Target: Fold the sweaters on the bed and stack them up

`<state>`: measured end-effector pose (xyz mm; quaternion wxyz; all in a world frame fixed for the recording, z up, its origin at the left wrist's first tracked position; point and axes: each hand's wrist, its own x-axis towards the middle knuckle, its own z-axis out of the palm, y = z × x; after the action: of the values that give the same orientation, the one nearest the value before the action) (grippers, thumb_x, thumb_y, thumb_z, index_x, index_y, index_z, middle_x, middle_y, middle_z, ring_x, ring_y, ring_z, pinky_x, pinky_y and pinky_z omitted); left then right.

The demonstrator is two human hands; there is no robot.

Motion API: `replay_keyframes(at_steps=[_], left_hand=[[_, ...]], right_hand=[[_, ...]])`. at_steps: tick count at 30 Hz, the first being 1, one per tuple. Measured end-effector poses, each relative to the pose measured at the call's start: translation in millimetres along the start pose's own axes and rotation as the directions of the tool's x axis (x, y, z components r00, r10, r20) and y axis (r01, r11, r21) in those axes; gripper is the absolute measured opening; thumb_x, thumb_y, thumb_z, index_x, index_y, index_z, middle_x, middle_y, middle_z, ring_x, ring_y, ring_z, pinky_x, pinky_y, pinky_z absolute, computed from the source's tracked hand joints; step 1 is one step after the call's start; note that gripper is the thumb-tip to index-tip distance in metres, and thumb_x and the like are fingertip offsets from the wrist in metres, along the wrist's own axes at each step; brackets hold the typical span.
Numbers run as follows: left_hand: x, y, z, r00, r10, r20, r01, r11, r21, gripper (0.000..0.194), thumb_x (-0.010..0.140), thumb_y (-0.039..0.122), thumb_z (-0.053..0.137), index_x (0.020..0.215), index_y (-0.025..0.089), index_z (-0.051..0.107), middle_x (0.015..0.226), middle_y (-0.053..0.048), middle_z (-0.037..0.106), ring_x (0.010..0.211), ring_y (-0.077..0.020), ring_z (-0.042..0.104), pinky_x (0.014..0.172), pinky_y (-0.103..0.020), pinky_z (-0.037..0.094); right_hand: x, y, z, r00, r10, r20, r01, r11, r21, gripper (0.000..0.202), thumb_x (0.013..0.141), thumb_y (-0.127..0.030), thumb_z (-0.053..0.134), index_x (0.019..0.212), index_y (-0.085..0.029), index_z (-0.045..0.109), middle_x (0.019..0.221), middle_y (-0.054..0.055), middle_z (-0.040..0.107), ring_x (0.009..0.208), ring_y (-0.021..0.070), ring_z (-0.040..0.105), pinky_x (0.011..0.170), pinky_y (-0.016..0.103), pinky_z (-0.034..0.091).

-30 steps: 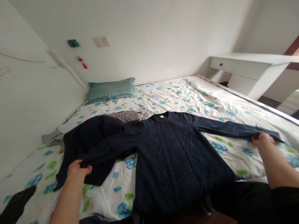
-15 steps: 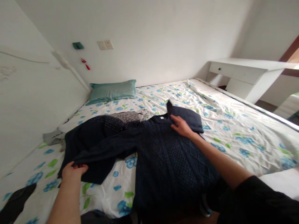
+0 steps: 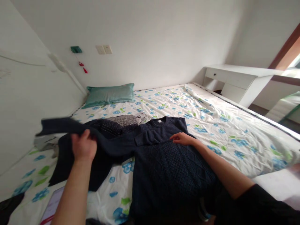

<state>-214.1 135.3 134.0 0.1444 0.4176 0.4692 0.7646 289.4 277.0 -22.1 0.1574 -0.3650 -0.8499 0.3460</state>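
A dark navy cable-knit sweater (image 3: 173, 168) lies front up on the bed, its collar away from me. One of its sleeves (image 3: 150, 134) is folded across the chest. My left hand (image 3: 84, 145) is closed around the other sleeve (image 3: 58, 125), holding it raised, with the cuff end sticking out to the left, blurred. My right hand (image 3: 182, 138) rests on the sweater at the lower edge of the folded sleeve, fingers loosely bent and apart from any grip. Under the lifted sleeve lie other dark and patterned clothes (image 3: 126, 122).
The bed has a white flowered sheet (image 3: 211, 131). A green pillow (image 3: 110, 94) lies at the far left by the wall. A phone-like screen (image 3: 52, 203) shows beside my left forearm. At the far right stands a white desk (image 3: 234, 81).
My left hand has lifted its sleeve up off the bed. The other sleeve now lies flat across the chest, and my right hand has moved slightly down the sweater. The view has shifted a little.
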Motion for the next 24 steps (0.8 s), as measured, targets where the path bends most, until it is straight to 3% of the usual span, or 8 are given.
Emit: replay_keyframes(at_steps=[2,5,8,10,12,16,21,24], left_hand=[[-22.7,-6.1,42.1,0.943,-0.049,0.329,0.029,0.997,0.066,0.064,0.083,0.042,0.089,0.142,0.031,0.065,0.124,-0.003,0.078,0.118,-0.0211,0.072,0.105,-0.04,0.062],[-63.7,-25.7,75.9,0.723,-0.157,0.673,-0.128,0.927,0.353,0.065,0.091,0.052,0.083,0.15,0.027,0.069,0.141,-0.011,0.076,0.133,-0.0301,0.07,0.116,-0.047,0.058],[-88.6,-58.1,70.6,0.574,-0.286,0.767,-0.334,0.774,0.538,0.052,0.097,0.052,0.071,0.142,0.028,0.077,0.141,-0.009,0.078,0.132,-0.0328,0.072,0.117,-0.05,0.057],[-92.5,-81.9,55.2,0.518,-0.362,0.775,-0.439,0.666,0.603,0.05,0.095,0.047,0.067,0.14,0.028,0.078,0.142,-0.01,0.077,0.134,-0.0336,0.071,0.121,-0.05,0.053],[-90.2,-102.4,39.6,0.518,-0.42,0.745,-0.514,0.543,0.664,0.053,0.092,0.041,0.068,0.142,0.027,0.077,0.146,-0.011,0.074,0.136,-0.0346,0.069,0.123,-0.049,0.051],[-85.0,-126.8,25.9,0.617,-0.473,0.629,-0.53,0.341,0.776,0.067,0.089,0.04,0.071,0.155,0.027,0.066,0.15,-0.014,0.068,0.134,-0.0373,0.068,0.115,-0.049,0.054],[-95.8,-141.0,36.4,0.65,-0.497,0.575,-0.458,0.347,0.818,0.077,0.088,0.041,0.077,0.159,0.024,0.053,0.141,-0.016,0.07,0.128,-0.0356,0.071,0.105,-0.044,0.057],[-104.2,-147.9,42.7,0.704,-0.473,0.53,-0.412,0.336,0.847,0.057,0.096,0.031,0.065,0.152,0.026,0.055,0.131,-0.012,0.075,0.12,-0.0317,0.075,0.094,-0.039,0.056]], right_hand=[[2.0,17.1,-3.5,0.996,0.071,-0.046,-0.069,0.996,0.058,0.042,0.098,-0.028,0.072,0.138,-0.021,0.083,0.115,0.006,0.085,0.104,0.0229,0.08,0.097,0.03,0.06],[-0.7,47.6,-7.3,0.958,0.279,-0.067,-0.272,0.957,0.099,0.042,0.095,-0.024,0.074,0.136,-0.019,0.083,0.101,0.005,0.084,0.09,0.0208,0.078,0.089,0.03,0.061],[-10.2,77.7,-11.3,0.847,0.531,-0.041,-0.51,0.831,0.22,0.041,0.094,-0.019,0.077,0.134,-0.017,0.081,0.088,0.003,0.081,0.074,0.0156,0.073,0.074,0.025,0.061],[-16.3,92.6,-14.4,0.765,0.643,-0.029,-0.585,0.714,0.386,0.042,0.093,-0.02,0.082,0.135,-0.016,0.077,0.088,0.004,0.079,0.068,0.013,0.071,0.067,0.022,0.059],[-19.0,101.9,-17.6,0.716,0.697,-0.028,-0.574,0.611,0.545,0.041,0.093,-0.023,0.086,0.132,-0.015,0.075,0.089,0.005,0.079,0.066,0.0121,0.071,0.063,0.021,0.059],[-10.5,109.5,-17.8,0.68,0.731,-0.055,-0.541,0.551,0.636,0.026,0.1,-0.035,0.083,0.112,-0.014,0.072,0.085,0.008,0.078,0.063,0.0116,0.07,0.058,0.019,0.057],[16.9,113.3,-1.1,0.638,0.76,-0.12,-0.563,0.568,0.6,0.04,0.097,-0.052,0.084,0.091,-0.015,0.069,0.061,0.001,0.064,0.046,0.0086,0.052,0.043,0.017,0.04],[32.0,115.8,-0.6,0.644,0.727,-0.239,-0.507,0.64,0.578,0.042,0.098,-0.058,0.079,0.098,-0.017,0.071,0.059,-0.003,0.059,0.048,0.0096,0.051,0.046,0.018,0.041]])
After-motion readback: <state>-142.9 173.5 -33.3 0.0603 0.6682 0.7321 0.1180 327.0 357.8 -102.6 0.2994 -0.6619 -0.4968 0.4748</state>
